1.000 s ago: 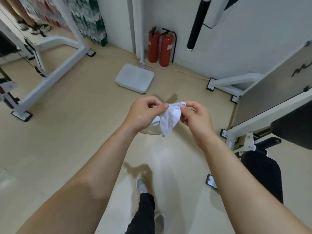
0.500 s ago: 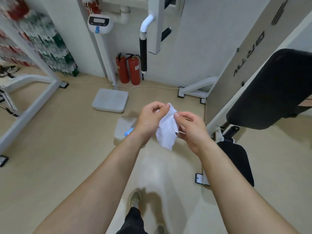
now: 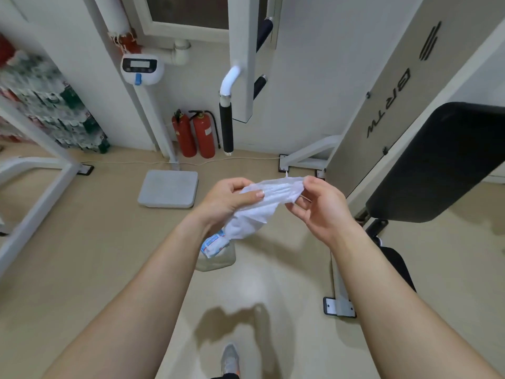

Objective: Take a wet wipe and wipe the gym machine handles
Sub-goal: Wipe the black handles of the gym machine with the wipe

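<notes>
The gym machine's black pad (image 3: 437, 160) is at my right, its black handle (image 3: 226, 127) hanging ahead. My left hand (image 3: 226, 201) and right hand (image 3: 319, 206) each pinch an end of the wet wipe (image 3: 262, 206), stretched between them at chest height.

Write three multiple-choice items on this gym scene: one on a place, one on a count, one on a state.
1. Where do the fire extinguishers stand?
A. on the bench
B. on the floor by the wall
C. on the scale

2. How many fire extinguishers are there?
A. one
B. two
C. four

3. What state is the wet wipe in?
A. stretched between both hands
B. lying on the floor
C. draped over the handle

Answers: B, they stand against the wall beside the scale; B, two red cylinders show; A, the left hand and right hand each pinch an end.
</notes>
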The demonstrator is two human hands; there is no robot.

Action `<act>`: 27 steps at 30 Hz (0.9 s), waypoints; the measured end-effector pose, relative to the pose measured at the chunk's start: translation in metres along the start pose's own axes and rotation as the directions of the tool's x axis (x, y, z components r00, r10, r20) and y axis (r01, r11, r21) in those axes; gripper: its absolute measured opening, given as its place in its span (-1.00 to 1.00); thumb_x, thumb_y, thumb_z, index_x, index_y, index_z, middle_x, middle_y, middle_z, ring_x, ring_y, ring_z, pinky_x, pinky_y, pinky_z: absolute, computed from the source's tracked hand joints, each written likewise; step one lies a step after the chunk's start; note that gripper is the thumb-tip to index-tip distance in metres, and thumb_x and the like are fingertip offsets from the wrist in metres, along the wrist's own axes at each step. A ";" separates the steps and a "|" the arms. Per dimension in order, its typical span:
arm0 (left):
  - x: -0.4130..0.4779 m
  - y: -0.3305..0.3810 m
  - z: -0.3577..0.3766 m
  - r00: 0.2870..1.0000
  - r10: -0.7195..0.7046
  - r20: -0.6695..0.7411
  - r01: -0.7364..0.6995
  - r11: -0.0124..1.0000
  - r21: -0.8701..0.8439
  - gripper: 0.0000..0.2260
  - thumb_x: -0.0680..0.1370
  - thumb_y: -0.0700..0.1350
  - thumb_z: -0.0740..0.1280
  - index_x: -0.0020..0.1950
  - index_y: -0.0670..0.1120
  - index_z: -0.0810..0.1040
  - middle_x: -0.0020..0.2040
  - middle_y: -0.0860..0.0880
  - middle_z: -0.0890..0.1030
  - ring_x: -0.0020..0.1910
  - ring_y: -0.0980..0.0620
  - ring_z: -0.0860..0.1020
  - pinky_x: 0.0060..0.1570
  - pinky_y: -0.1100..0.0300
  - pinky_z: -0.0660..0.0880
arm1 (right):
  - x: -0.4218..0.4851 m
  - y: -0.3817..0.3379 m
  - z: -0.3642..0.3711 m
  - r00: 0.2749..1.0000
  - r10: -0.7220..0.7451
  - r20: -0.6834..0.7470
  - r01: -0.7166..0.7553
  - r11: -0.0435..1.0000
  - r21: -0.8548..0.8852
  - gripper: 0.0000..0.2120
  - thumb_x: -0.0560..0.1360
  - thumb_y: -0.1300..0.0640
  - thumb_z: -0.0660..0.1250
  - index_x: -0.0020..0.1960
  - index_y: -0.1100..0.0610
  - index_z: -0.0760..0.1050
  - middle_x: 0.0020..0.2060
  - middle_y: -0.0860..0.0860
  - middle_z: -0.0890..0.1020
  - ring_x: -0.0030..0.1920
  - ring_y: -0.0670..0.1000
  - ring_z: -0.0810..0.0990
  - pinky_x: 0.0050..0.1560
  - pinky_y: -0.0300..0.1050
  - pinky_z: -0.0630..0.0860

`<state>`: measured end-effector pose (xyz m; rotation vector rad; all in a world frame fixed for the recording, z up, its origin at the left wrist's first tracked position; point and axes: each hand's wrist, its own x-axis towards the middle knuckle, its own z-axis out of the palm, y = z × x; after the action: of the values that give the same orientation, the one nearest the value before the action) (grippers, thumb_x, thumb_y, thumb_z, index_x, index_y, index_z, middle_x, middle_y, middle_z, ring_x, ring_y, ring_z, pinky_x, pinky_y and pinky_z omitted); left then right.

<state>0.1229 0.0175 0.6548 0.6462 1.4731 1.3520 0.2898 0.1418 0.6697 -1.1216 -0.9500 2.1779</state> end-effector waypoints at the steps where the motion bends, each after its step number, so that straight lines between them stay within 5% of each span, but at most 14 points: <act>1: 0.005 0.004 -0.007 1.000 -0.011 0.011 0.011 1.000 -0.019 -0.83 0.37 -0.10 0.56 -0.15 -0.09 0.62 -0.22 -0.06 0.65 -0.28 0.04 0.59 -0.24 0.23 0.50 | 0.006 0.000 0.008 1.000 0.021 -0.017 -0.020 1.000 0.007 -0.89 0.62 0.31 0.21 0.13 0.22 0.45 -0.02 0.21 0.65 -0.10 0.14 0.69 -0.13 0.04 0.65; 6: 0.028 0.018 -0.035 0.997 -0.051 0.055 0.055 0.996 -0.070 -0.79 0.39 -0.04 0.50 -0.14 -0.12 0.56 -0.23 -0.10 0.61 -0.30 -0.02 0.57 -0.29 0.23 0.50 | 0.030 -0.002 0.046 0.987 0.153 0.040 -0.156 0.986 0.055 -0.79 0.58 0.13 0.32 0.13 0.24 0.49 -0.10 0.14 0.57 0.01 0.20 0.62 0.11 0.13 0.60; 8: 0.038 0.022 -0.047 0.996 -0.057 0.075 0.063 0.994 -0.086 -0.78 0.37 -0.02 0.51 -0.16 -0.10 0.55 -0.24 -0.10 0.61 -0.29 -0.05 0.57 -0.27 0.19 0.50 | 0.038 -0.004 0.058 0.983 0.158 0.092 -0.156 0.987 -0.027 -0.73 0.48 0.07 0.46 0.09 0.20 0.54 -0.14 0.11 0.61 -0.04 0.14 0.63 0.04 0.02 0.64; 11: 0.049 0.028 -0.067 0.980 -0.081 0.181 0.104 0.988 -0.118 -0.82 0.37 -0.11 0.51 -0.16 -0.08 0.54 -0.25 -0.05 0.62 -0.31 0.01 0.59 -0.33 0.23 0.51 | 0.053 -0.006 0.073 0.992 0.097 0.086 -0.086 0.989 -0.124 -0.82 0.51 0.27 0.42 0.11 0.18 0.58 -0.14 0.08 0.66 -0.21 0.01 0.64 -0.18 -0.17 0.60; 15: 0.065 0.030 -0.090 0.950 -0.163 0.265 0.163 0.986 0.020 -0.75 0.32 -0.19 0.55 -0.06 -0.11 0.59 -0.14 -0.09 0.66 -0.20 -0.02 0.64 -0.17 0.18 0.56 | 0.078 -0.015 0.079 0.994 -0.039 0.102 0.045 0.997 -0.058 -0.64 0.55 0.38 0.32 0.29 0.12 0.54 -0.02 0.12 0.70 -0.12 0.07 0.68 -0.10 -0.10 0.61; 21: 0.097 0.041 -0.114 0.962 -0.231 0.147 0.211 0.968 0.139 -0.89 0.34 -0.17 0.57 -0.23 -0.05 0.68 -0.23 -0.05 0.67 -0.28 0.05 0.62 -0.28 0.30 0.53 | 0.122 -0.027 0.090 0.981 -0.089 0.171 0.063 0.986 0.154 -0.63 0.57 0.37 0.28 0.32 0.12 0.51 0.02 0.10 0.70 -0.02 0.08 0.68 0.02 -0.04 0.64; 27: 0.126 0.061 -0.136 0.992 0.003 -0.123 -0.032 0.971 -0.237 -0.82 0.35 -0.28 0.44 -0.11 -0.15 0.54 -0.21 -0.09 0.61 -0.31 0.03 0.58 -0.38 0.25 0.52 | 0.165 -0.037 0.108 0.985 -0.103 0.139 0.093 0.993 0.077 -0.69 0.57 0.36 0.28 0.25 0.10 0.55 -0.06 -0.02 0.72 -0.05 -0.03 0.66 0.19 -0.07 0.46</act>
<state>-0.0593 0.0861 0.6575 0.4290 1.3736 1.5770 0.1162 0.2420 0.6633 -0.8775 -0.9608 2.2162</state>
